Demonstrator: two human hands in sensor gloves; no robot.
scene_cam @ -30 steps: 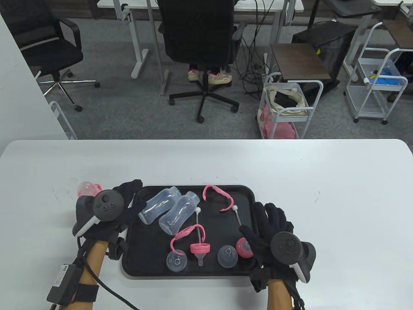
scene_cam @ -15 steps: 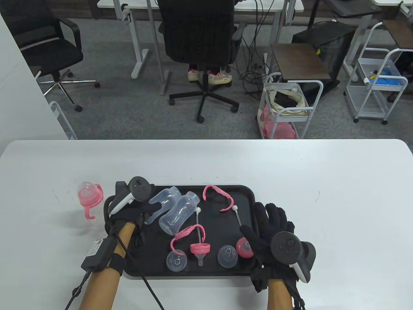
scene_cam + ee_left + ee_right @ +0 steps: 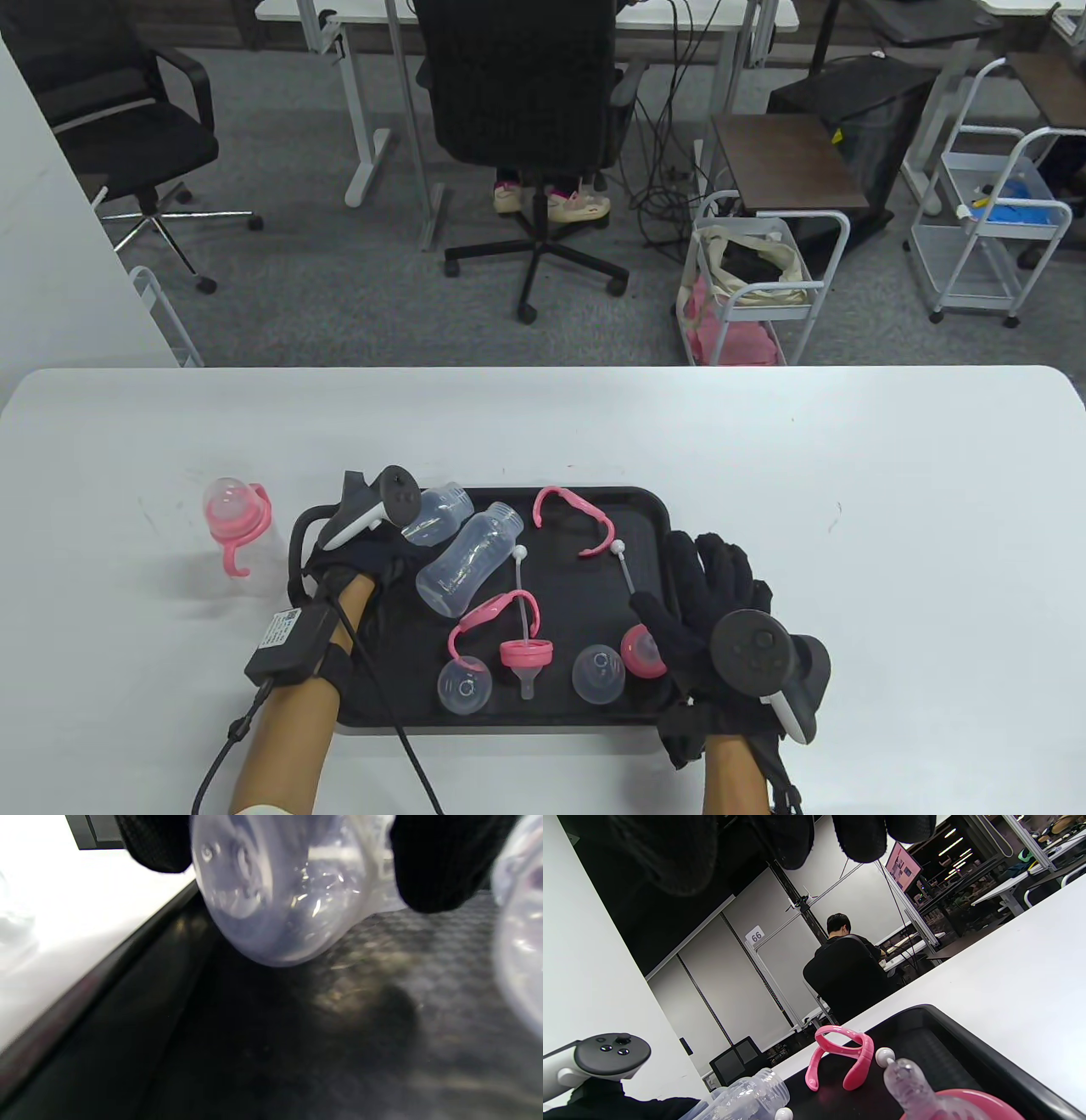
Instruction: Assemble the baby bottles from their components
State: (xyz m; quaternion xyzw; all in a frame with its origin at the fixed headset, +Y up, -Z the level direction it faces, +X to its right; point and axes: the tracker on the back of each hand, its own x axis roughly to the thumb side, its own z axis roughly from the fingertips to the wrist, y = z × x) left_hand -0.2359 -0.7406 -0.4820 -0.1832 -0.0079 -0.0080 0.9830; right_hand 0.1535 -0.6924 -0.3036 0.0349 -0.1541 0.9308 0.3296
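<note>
Two gloved fingers (image 3: 428, 861) of the left hand (image 3: 365, 556) curl round a clear bottle (image 3: 434, 512), one on each side of its rounded base; the base is raised off the black tray (image 3: 645, 509) at the tray's far-left corner. A second clear bottle (image 3: 471, 559) lies on its side just beside it, neck toward the far edge.

The right hand (image 3: 713, 607) lies at the tray's right rim, fingers straight and relaxed, holding nothing; its thumb is near a pink collar with teat (image 3: 642, 651).

Elsewhere on the tray: a pink handle ring (image 3: 573, 518) toward the far side, a straw with a white ball tip (image 3: 624, 567), a second pink handle ring (image 3: 488, 618), a pink collar with straw (image 3: 526, 654), and two clear dome caps (image 3: 465, 686) (image 3: 599, 673) along the near edge.

An assembled bottle with pink handles (image 3: 233, 531) stands upright on the white table (image 3: 848, 475), left of the tray and apart from it.

The table surface is plain white with rounded far corners. Beyond it is grey carpet, black office chairs (image 3: 110, 110), white-legged desks, two white wire trolleys (image 3: 764, 289), and a seated person (image 3: 846, 955) facing away.
</note>
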